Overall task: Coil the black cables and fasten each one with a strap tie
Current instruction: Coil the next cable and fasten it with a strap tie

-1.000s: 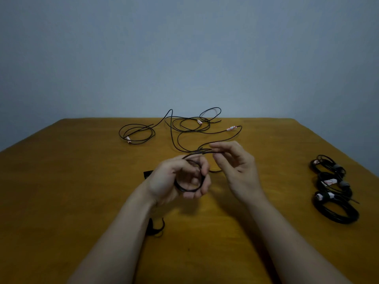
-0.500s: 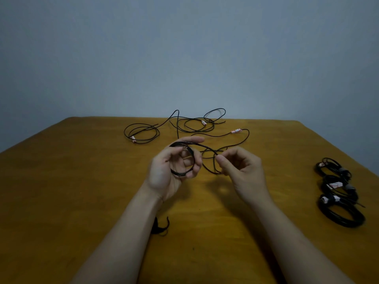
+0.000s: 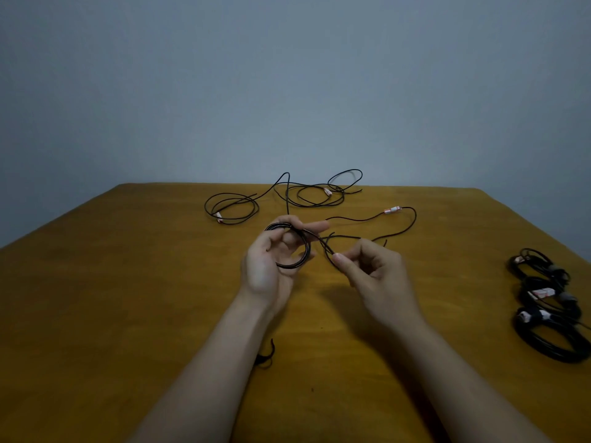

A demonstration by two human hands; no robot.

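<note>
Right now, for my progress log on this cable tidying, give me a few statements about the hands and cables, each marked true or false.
1. The left hand holds a small coil of black cable. True.
2. The right hand lies flat and empty. False: its fingers pinch a cable strand that leads from the coil.
3. Three tied bundles lie at the right edge of the table. True.
4. Every cable is already coiled. False: loose cables lie spread at the far side.
</note>
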